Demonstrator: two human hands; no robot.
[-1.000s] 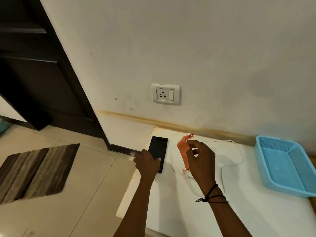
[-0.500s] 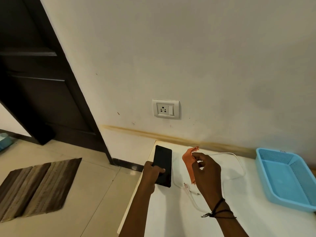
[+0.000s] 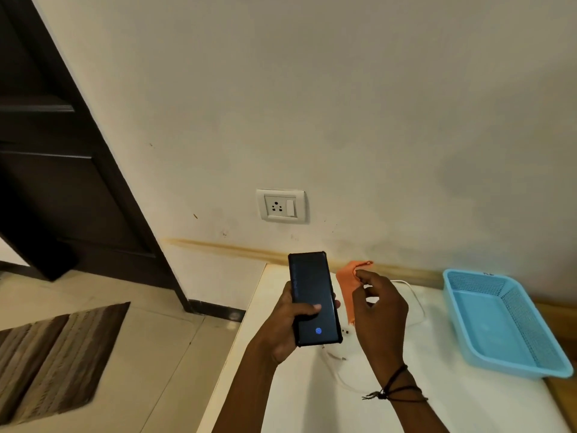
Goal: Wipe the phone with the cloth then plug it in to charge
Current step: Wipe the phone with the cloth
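Note:
My left hand holds a black phone upright above the white table, thumb across its screen, where a small blue icon glows near the bottom. Just to its right, my right hand pinches a small orange cloth that hangs down from the fingertips. A white charging cable lies looped on the table behind and under my hands, its plug end resting below the phone. A white wall socket with a switch sits on the wall above the table.
A light blue plastic basket stands on the table's right side. The table's left edge drops to a tiled floor with a striped brown mat. A dark door stands at the left.
My left hand has lifted the phone off the table and raised it upright, and its screen has lit. The right hand has kept the cloth beside it. The view has tilted upward.

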